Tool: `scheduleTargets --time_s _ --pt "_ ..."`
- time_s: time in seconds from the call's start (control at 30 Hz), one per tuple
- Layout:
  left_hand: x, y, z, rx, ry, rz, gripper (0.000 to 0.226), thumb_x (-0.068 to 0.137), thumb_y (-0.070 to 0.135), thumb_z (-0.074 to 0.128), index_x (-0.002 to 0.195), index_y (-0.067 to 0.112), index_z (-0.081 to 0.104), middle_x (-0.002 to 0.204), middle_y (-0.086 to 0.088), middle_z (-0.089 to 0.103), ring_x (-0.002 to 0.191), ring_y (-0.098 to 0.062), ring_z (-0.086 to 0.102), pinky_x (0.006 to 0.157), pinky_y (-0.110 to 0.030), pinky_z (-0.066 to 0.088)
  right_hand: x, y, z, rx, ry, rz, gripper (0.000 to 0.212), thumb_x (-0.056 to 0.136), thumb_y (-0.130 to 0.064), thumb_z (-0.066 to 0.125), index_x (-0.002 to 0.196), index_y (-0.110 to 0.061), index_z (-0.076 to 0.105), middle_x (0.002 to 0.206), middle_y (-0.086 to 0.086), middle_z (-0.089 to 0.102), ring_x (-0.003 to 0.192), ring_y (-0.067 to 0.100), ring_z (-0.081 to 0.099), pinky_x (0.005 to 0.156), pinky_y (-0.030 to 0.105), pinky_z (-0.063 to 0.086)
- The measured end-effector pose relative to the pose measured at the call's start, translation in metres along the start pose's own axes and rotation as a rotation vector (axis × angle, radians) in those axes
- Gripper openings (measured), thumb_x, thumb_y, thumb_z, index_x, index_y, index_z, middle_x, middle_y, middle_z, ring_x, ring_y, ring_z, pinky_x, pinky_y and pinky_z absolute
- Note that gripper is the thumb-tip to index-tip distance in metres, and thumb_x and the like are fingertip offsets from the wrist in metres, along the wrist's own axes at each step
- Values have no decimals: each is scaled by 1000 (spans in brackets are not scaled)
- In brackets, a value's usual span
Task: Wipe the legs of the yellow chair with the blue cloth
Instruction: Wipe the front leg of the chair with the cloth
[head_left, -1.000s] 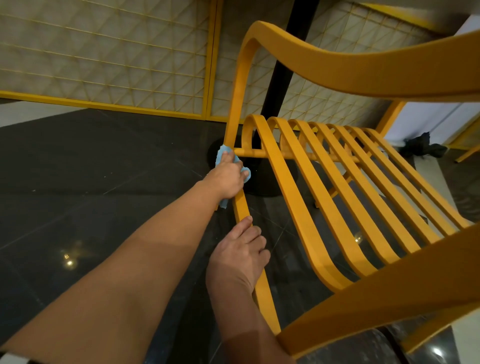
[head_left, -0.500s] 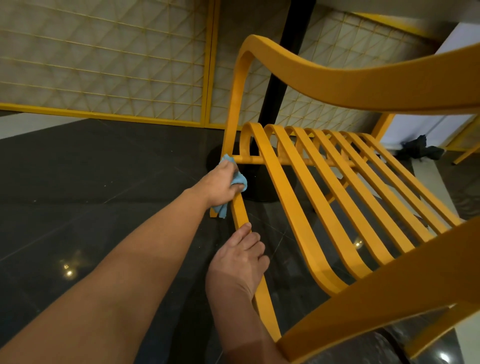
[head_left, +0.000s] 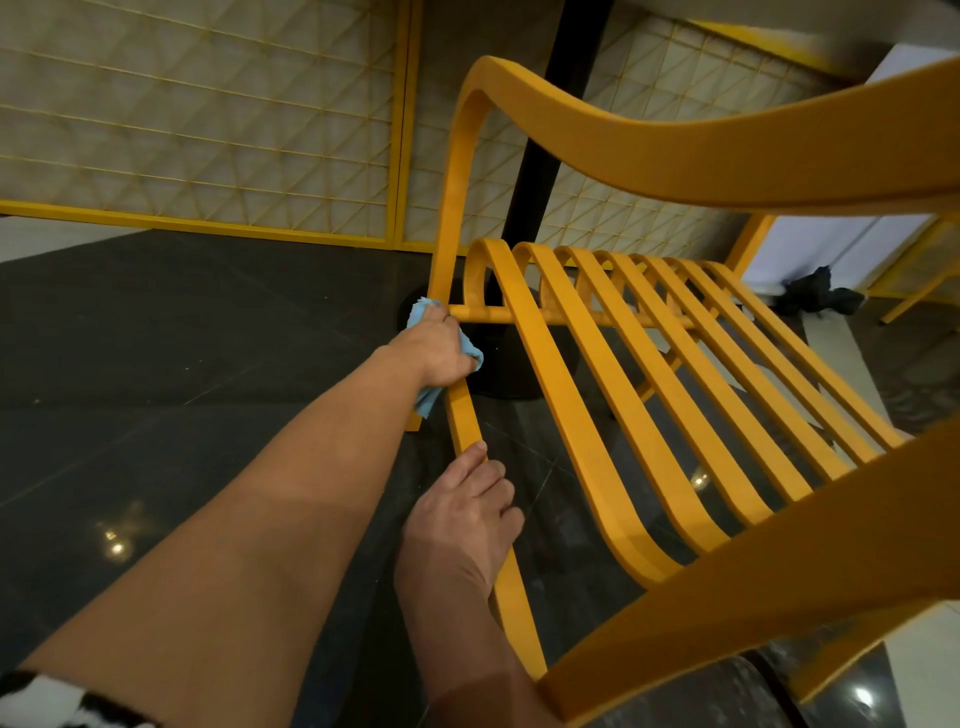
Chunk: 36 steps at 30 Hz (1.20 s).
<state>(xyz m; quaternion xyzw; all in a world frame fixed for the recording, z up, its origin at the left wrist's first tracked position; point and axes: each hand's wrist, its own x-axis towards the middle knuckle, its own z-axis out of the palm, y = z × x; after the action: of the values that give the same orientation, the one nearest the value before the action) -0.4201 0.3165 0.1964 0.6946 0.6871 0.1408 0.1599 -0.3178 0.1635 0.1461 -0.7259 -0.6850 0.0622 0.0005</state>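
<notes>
The yellow chair (head_left: 587, 447) lies tilted, its slatted seat facing me and its legs running across the view. My left hand (head_left: 439, 353) grips the blue cloth (head_left: 422, 312) and presses it on the left side rail, where the rail meets the round crossbar (head_left: 550, 316). Part of the cloth hangs below the hand. Lower on the same rail, my right hand (head_left: 462, 512) grips the rail, fingers curled over its edge and the index finger lying along it.
A black table post (head_left: 545, 135) and its round base (head_left: 511, 374) stand just behind the chair. Yellow-framed lattice panels (head_left: 208, 130) close off the back. A dark bundle (head_left: 821, 296) lies on the glossy black floor (head_left: 156, 364) at the right.
My left hand rubbed the cloth a little down the rail and back up to the crossbar joint. My right hand kept its hold on the rail.
</notes>
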Motion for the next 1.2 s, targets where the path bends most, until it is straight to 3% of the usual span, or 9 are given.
scheduleTargets --time_s 0.13,0.23,0.4,0.53,0.87,1.1,1.2 --pt "-4 2 -1 7 -8 49 51 96 34 53 138 6 44 149 -7 33 128 -28 45 98 -38 40 -2 -4 -2 19 -4 -10 65 101 -27 32 149 1 -3 145 29 19 121 40 33 98 52 33" --pt "-12 0 0 -37 -24 102 46 98 31 50 139 8 49 147 -5 42 130 -28 46 104 -40 39 -8 -7 -8 21 -19 -21 65 101 -26 30 148 2 -5 146 29 18 123 40 32 100 51 32" --pt "-31 -6 3 -144 -30 145 47 101 26 47 146 13 43 159 -5 30 148 -23 24 117 -36 21 -18 -9 -16 11 4 -1 64 100 -23 32 148 1 -3 146 25 20 127 36 31 101 47 32" --pt "-48 -12 9 -239 -1 186 44 101 22 49 145 14 45 158 -4 33 150 -14 16 122 -37 15 -18 -10 -16 98 38 22 69 98 -26 41 149 -3 2 148 22 22 129 33 33 102 44 33" --pt "-73 -14 24 -344 50 225 38 98 15 54 136 17 56 152 -2 43 147 -13 27 121 -41 24 -23 -5 -18 127 66 -5 70 97 -28 44 150 -3 5 151 20 19 131 32 32 104 42 33" --pt "-85 1 34 -402 166 112 38 99 15 53 137 16 54 153 -4 41 144 -20 33 118 -35 28 -29 -4 -20 118 110 -24 65 97 -22 44 149 -2 11 150 19 24 130 31 34 104 40 35" --pt "-91 -1 36 -354 159 163 38 98 13 54 136 14 56 151 -6 43 145 -19 31 119 -34 26 -31 -3 -21 118 112 -38 66 97 -24 45 149 -2 11 150 18 24 132 31 33 105 40 34"
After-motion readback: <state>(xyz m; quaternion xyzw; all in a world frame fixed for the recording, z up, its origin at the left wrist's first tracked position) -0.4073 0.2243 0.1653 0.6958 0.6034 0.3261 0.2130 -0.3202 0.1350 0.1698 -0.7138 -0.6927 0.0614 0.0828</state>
